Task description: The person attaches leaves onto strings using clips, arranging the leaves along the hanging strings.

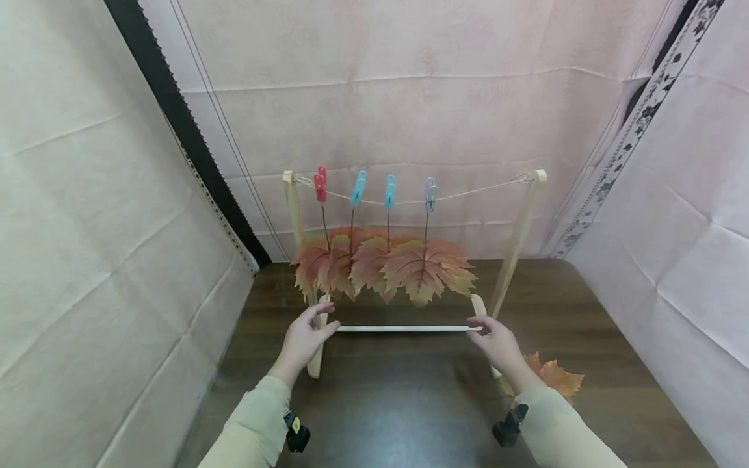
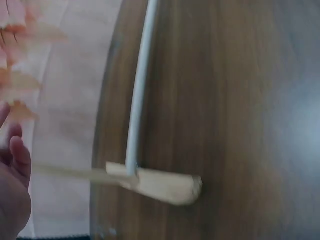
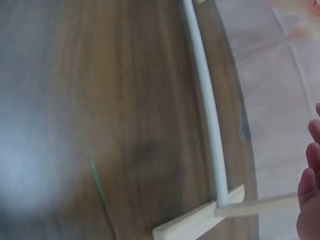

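A light wooden stand has two posts, the left post (image 1: 294, 211) and the right post (image 1: 517, 240). A white rod (image 1: 404, 329) joins its wooden feet, such as the left foot (image 2: 165, 186) and right foot (image 3: 192, 222). Four clothespins, one red (image 1: 320, 184), hang on a string (image 1: 480, 189) between the post tops, each holding a leaf stem. My left hand (image 1: 304, 338) is by the left foot, thumb and fingers apart. By the right foot is my right hand (image 1: 497, 344), its fingers loosely bent. Neither wrist view shows a hand around the rod.
Orange-red artificial leaves (image 1: 421, 266) hang overlapping below the string. Another leaf (image 1: 556, 377) lies on the dark wooden table (image 1: 398, 396) beside my right forearm; a green-tipped stem (image 3: 98, 182) shows in the right wrist view. Pale cloth walls (image 1: 409, 123) surround the table.
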A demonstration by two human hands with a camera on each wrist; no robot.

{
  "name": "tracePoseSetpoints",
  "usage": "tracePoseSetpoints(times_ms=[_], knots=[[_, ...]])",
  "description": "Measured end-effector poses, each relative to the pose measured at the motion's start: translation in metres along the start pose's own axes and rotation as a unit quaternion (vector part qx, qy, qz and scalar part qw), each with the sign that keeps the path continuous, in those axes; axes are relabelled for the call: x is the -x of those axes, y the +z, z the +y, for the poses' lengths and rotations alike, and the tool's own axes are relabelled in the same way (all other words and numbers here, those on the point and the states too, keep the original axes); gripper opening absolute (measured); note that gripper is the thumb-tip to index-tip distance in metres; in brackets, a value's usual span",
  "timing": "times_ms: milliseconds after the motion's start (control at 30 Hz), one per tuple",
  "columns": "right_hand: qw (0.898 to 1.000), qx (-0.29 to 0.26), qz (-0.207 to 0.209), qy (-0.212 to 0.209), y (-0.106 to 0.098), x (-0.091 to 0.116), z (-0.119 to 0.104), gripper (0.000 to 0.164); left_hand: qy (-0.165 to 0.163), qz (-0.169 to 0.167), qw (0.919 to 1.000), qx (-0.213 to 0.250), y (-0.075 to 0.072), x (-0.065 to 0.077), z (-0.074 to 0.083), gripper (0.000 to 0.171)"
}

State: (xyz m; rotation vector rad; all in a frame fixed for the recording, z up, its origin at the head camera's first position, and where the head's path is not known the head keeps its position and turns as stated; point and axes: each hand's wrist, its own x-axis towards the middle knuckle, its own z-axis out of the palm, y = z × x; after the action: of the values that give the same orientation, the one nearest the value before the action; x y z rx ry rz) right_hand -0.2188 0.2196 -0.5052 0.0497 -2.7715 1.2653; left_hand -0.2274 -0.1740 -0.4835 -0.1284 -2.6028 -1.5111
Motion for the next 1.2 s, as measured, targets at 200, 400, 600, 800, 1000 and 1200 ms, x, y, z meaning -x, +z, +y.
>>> tracePoseSetpoints(times_ms=[200, 400, 600, 800, 1000, 1200], knots=[[0.999, 0.024, -0.037, -0.020, -0.003, 0.002, 0.015, 0.020, -0.036, -0.028, 0.9987, -0.023, -0.020, 0.009, -0.025, 0.039], [0.995, 0.037, -0.081, -0.037, -0.006, 0.006, 0.026, 0.020, -0.051, -0.041, 0.9962, -0.058, -0.033, 0.016, -0.047, 0.042], [0.992, 0.050, -0.106, -0.044, -0.007, 0.011, 0.032, 0.023, -0.050, -0.043, 0.9932, -0.096, -0.043, 0.024, -0.063, 0.044], [0.988, 0.063, -0.140, -0.034, -0.008, 0.016, 0.042, 0.026, -0.046, -0.036, 0.9897, -0.131, -0.052, 0.035, -0.084, 0.044], [0.979, 0.082, -0.176, -0.070, -0.008, 0.024, 0.055, 0.024, -0.061, -0.060, 0.9838, -0.158, -0.062, 0.050, -0.103, 0.045], [0.968, 0.118, -0.190, -0.113, -0.008, 0.033, 0.071, 0.019, -0.095, -0.095, 0.9724, -0.190, -0.072, 0.066, -0.121, 0.048]])
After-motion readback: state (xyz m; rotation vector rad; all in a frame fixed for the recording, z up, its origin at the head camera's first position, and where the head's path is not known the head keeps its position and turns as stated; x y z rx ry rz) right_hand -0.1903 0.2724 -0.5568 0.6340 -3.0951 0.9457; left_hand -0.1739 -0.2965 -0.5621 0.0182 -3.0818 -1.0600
